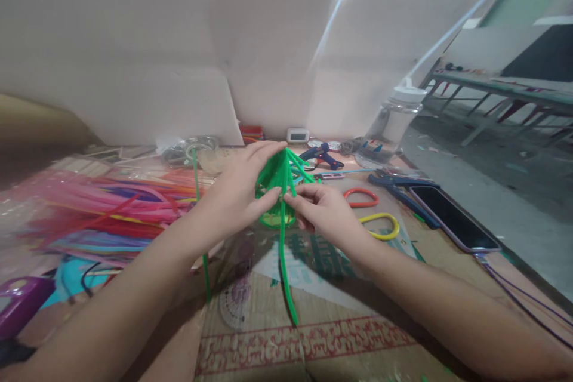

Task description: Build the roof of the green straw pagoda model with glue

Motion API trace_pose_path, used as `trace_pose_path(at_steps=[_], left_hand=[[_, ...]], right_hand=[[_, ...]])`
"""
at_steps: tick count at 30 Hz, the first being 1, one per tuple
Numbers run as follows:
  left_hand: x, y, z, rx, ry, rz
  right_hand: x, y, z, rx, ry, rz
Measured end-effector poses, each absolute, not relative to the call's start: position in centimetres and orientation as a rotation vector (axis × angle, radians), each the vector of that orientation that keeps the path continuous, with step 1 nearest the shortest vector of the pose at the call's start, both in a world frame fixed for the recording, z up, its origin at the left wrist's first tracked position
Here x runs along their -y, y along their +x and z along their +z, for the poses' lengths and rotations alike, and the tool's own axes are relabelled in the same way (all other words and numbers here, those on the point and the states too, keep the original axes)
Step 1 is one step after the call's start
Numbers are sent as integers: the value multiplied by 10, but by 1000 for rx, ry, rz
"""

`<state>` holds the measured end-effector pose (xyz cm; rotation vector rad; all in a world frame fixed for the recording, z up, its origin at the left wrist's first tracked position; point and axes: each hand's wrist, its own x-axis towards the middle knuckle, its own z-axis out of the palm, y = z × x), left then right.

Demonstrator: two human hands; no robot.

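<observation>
A bundle of green pipe cleaners (282, 176) is held up over the cardboard-covered table (340, 310). My left hand (242, 191) wraps around its folded upper loops from the left. My right hand (320, 206) pinches the bundle's middle from the right, thumb and fingers closed on the stems. One long green stem (286, 274) hangs down from the pinch toward me. Another thin green stem (201, 221) runs down behind my left wrist.
A heap of pink, red and purple pipe cleaners (102, 203) lies at left. Red (360, 197) and yellow (380, 225) loops, a phone (452, 218), blue pliers (398, 182), a glue gun (322, 156) and a plastic jar (394, 125) sit at right. White boards (179, 42) stand behind.
</observation>
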<state>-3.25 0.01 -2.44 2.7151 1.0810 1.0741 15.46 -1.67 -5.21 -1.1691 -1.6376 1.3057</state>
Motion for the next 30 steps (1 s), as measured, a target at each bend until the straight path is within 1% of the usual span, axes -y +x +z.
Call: trace_pose_path(at_steps=[5, 8, 10, 14, 20, 24, 27, 30], left_hand=[[2, -33, -21, -1093, 2717, 1058], [5, -34, -18, -1074, 2704, 1047], [6, -34, -17, -1068, 2688, 1045], [6, -33, -18, -1065, 2691, 1068], [3, -32, -22, -1029, 2727, 1091], [2, -32, -23, -1017, 2729, 1111], [1, -32, -23, -1008, 2732, 1126], [0, -32, -24, -1002, 2727, 1137]], right_hand=[[17, 167, -42, 1896, -1198, 1226], [16, 180, -33, 2039, -1186, 1024], [17, 187, -29, 2048, -1171, 890], [20, 188, -29, 1963, -1091, 742], [26, 184, -41, 2123, -855, 97], [24, 184, -43, 2233, -759, -194], [25, 183, -43, 2328, -765, -425], [26, 181, -44, 2374, -798, -495]])
